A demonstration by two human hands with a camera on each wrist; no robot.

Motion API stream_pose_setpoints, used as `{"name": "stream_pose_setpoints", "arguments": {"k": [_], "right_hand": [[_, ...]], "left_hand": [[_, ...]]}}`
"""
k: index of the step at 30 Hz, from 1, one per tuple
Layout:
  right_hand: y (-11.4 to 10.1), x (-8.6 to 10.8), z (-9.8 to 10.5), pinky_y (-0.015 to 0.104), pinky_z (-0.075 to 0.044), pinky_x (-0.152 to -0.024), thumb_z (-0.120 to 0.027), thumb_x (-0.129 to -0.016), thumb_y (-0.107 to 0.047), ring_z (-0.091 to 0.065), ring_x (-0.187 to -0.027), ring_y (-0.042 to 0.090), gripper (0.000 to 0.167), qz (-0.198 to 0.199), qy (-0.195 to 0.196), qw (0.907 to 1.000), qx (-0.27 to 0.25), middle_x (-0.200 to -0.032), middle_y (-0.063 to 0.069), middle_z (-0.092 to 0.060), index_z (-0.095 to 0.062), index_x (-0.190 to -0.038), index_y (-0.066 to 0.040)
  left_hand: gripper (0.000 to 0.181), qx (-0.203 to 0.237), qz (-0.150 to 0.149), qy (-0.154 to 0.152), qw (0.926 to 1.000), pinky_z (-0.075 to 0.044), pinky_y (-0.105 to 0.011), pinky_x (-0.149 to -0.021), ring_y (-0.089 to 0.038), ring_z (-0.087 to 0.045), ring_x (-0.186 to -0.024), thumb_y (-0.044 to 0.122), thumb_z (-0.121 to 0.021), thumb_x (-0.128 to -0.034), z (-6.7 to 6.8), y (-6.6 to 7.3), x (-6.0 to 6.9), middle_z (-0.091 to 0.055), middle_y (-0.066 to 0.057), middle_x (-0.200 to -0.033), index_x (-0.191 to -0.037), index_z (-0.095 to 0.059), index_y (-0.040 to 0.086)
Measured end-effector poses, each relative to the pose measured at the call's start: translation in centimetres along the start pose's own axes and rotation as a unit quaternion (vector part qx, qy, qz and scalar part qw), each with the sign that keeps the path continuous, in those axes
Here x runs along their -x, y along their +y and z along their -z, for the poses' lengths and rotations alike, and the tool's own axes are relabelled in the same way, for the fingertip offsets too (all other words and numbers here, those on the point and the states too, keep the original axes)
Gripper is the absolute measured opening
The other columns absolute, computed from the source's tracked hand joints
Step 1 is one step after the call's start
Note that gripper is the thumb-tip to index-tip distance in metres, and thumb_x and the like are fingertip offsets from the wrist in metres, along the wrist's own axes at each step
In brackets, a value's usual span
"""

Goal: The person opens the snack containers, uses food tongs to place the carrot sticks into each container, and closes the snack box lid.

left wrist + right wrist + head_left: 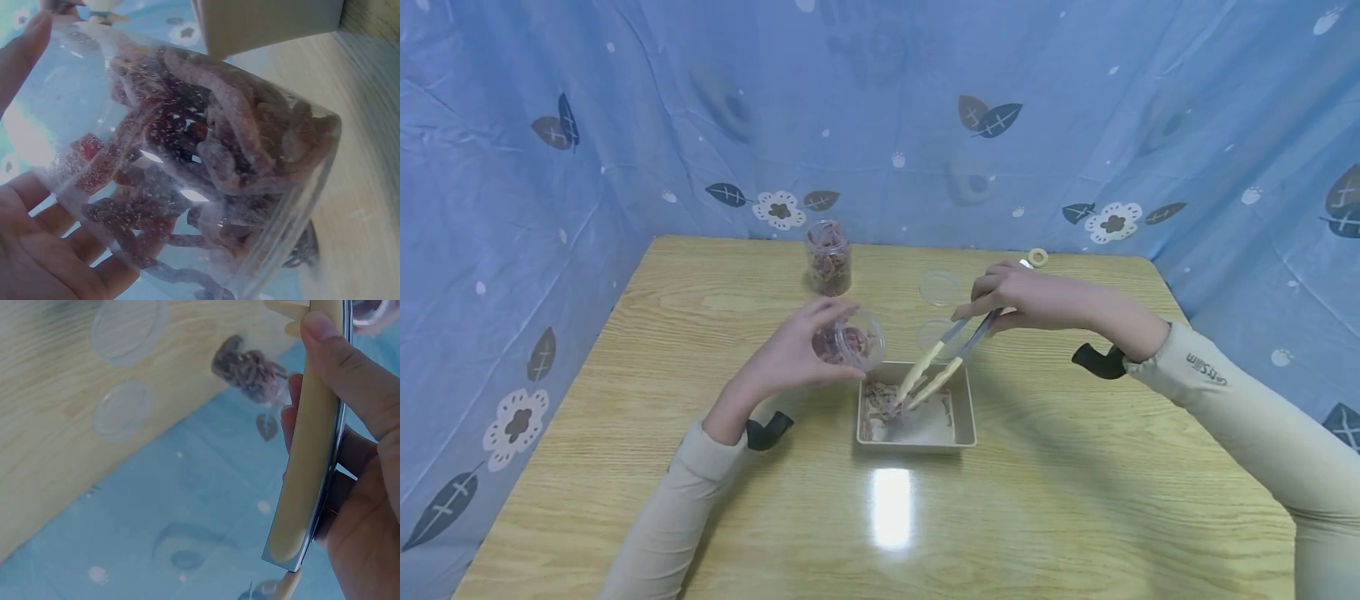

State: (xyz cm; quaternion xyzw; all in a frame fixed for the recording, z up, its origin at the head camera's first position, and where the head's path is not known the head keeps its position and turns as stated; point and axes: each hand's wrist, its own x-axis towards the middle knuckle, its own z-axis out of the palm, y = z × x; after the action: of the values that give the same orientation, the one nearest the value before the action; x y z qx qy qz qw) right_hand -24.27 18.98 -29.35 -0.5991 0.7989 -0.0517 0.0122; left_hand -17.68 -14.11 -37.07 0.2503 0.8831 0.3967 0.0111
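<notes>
clear jar (868, 340), gripped by the left hand (797, 346), tilts near the tray (917, 447) in the head view, the right hand (1018, 296) gripping tongs (917, 372); the left wrist view shows reddish strips (234, 115), perhaps meat, inside; the right one, the tongs' beige handle (306, 469).

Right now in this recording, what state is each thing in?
Held jar, tilted, uncapped, strips inside
Back jar, upright, strips inside
Tray, some strips on its floor
Tongs, arms apart, tips in the tray
Two lids, off, lying flat
Left grip, holding the held jar
Right grip, holding the tongs
</notes>
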Motion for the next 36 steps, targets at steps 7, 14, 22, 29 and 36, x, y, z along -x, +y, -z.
{"name": "stream_pose_setpoints", "arguments": {"k": [7,14,22,29,36], "right_hand": [[-0.2,2.3,1.5,0.022,-0.043,-0.065,-0.077,-0.070,-0.006,-0.051,-0.075,0.006,0.048,0.004,0.069,0.9940,-0.085,-0.087,-0.005,-0.061,-0.065,-0.117,-0.009],[-0.3,3.4,3.1,0.014,-0.045,-0.064,-0.074,-0.074,-0.002,-0.053,-0.077,0.001,0.054,-0.033,0.085,0.9880,-0.125,-0.098,-0.005,-0.060,-0.060,-0.125,-0.012],[-0.1,2.3,3.2,0.023,-0.045,-0.065,-0.076,-0.073,-0.006,-0.053,-0.075,0.005,0.054,-0.016,0.106,0.9928,-0.053,-0.093,-0.002,-0.062,-0.061,-0.124,-0.014],[-0.2,1.4,3.3,0.024,-0.041,-0.061,-0.077,-0.072,-0.010,-0.047,-0.071,0.005,0.054,-0.017,0.107,0.9938,-0.024,-0.089,-0.003,-0.059,-0.061,-0.123,-0.014],[-0.7,1.3,4.0,0.025,-0.043,-0.066,-0.079,-0.069,-0.007,-0.050,-0.076,0.008,0.062,-0.016,0.117,0.9929,-0.017,-0.092,0.000,-0.060,-0.058,-0.127,-0.012]], "left_hand": [[0.091,-0.025,-0.027,0.001,0.9993,-0.040,-0.046,-0.102,-0.025,-0.046,-0.121,0.043,-0.084,-0.0612,-0.1,1.5,0.5,-0.041,-0.002,-0.138,-0.138,-0.044,0.015],[0.091,-0.028,-0.052,-0.002,0.9982,-0.040,-0.043,-0.103,-0.023,-0.046,-0.123,0.045,-0.083,-0.0612,-0.2,2.8,0.8,-0.043,-0.002,-0.139,-0.138,-0.044,0.015],[0.092,-0.010,-0.082,0.003,0.9965,-0.041,-0.038,-0.103,-0.018,-0.047,-0.122,0.051,-0.081,-0.0607,-0.8,3.8,1.1,-0.045,0.004,-0.137,-0.138,-0.044,0.018],[0.091,0.010,-0.054,-0.001,0.9985,-0.042,-0.041,-0.101,-0.016,-0.048,-0.119,0.048,-0.082,-0.0599,-0.9,4.0,1.2,-0.045,0.005,-0.134,-0.138,-0.044,0.020],[0.092,0.015,-0.027,-0.003,0.9995,-0.044,-0.044,-0.098,-0.018,-0.048,-0.118,0.051,-0.081,-0.0602,-0.5,3.6,1.0,-0.045,0.002,-0.135,-0.139,-0.043,0.021]]}}
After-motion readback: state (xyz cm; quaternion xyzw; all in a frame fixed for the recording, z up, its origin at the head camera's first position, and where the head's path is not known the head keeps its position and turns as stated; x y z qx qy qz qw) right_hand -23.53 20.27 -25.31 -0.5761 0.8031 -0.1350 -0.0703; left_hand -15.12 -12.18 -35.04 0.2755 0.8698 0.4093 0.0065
